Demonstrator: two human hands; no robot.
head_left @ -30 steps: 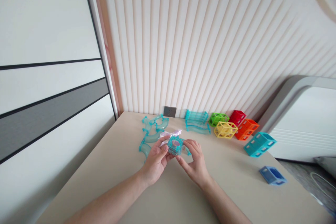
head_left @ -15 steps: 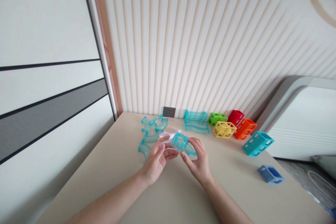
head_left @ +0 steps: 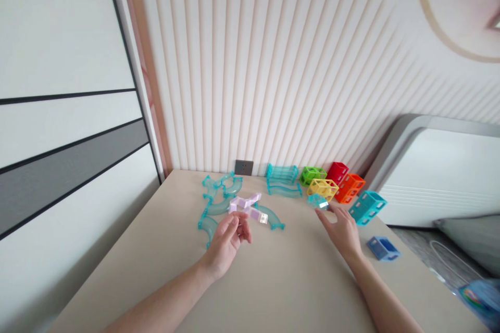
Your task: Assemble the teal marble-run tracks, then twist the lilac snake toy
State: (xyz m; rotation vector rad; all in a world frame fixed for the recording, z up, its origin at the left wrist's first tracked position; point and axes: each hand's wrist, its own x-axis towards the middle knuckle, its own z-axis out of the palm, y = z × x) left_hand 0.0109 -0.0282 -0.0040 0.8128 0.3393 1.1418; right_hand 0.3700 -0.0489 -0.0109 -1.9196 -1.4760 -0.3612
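Surface [head_left: 281, 286] under left hand [head_left: 226, 244], empty and loosely curled near lilac pieces [head_left: 245, 202]; right hand [head_left: 341, 230] at translucent teal block [head_left: 315, 200] near yellow block [head_left: 322, 189], cannot tell whether grasping.

So it's one head-worn cam, looking forward and down over the table [head_left: 273, 286], close enough that both forearms run in from the bottom edge and the left hand [head_left: 224, 244] and right hand [head_left: 344, 234] sit just below mid-frame. It faces the ribbed wall [head_left: 234, 62] pretty much head-on, so that fills the upper middle. The view's wide enough to get the white panels [head_left: 58, 36] down the left side and the headboard [head_left: 441, 171] at right.
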